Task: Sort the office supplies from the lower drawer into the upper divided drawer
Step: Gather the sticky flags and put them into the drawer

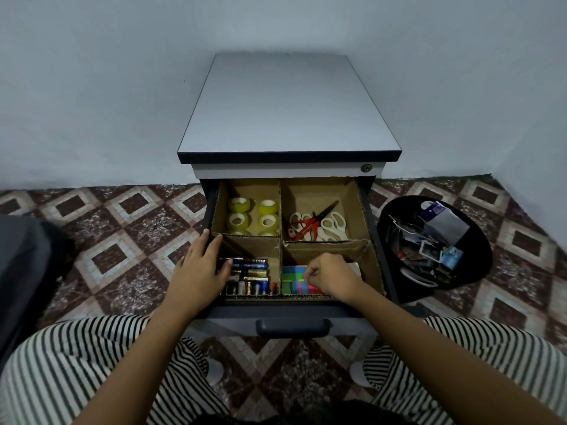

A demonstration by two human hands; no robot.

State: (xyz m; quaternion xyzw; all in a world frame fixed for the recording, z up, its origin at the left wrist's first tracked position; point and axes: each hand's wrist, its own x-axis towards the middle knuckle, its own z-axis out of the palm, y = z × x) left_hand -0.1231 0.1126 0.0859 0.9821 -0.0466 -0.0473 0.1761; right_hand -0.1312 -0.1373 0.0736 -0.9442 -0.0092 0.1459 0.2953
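Note:
The upper drawer [363, 207] stands pulled out, split by cardboard dividers into four compartments. Tape rolls [253, 216] fill the back left one, scissors [317, 227] the back right. Batteries [253, 276] lie in the front left compartment, and my left hand [201, 265] rests flat on its left side, fingertips touching a battery. Coloured sticky notes [293, 282] sit in the front right compartment. My right hand [329, 274] hovers over them with fingers curled, pinching at the top of the stack. The lower drawer is hidden beneath the open one.
A black round bin [395, 222] holding packaging scraps stands on the patterned floor right of the cabinet. The drawer handle [293, 328] faces me between my striped knees. A dark grey object lies at the far left.

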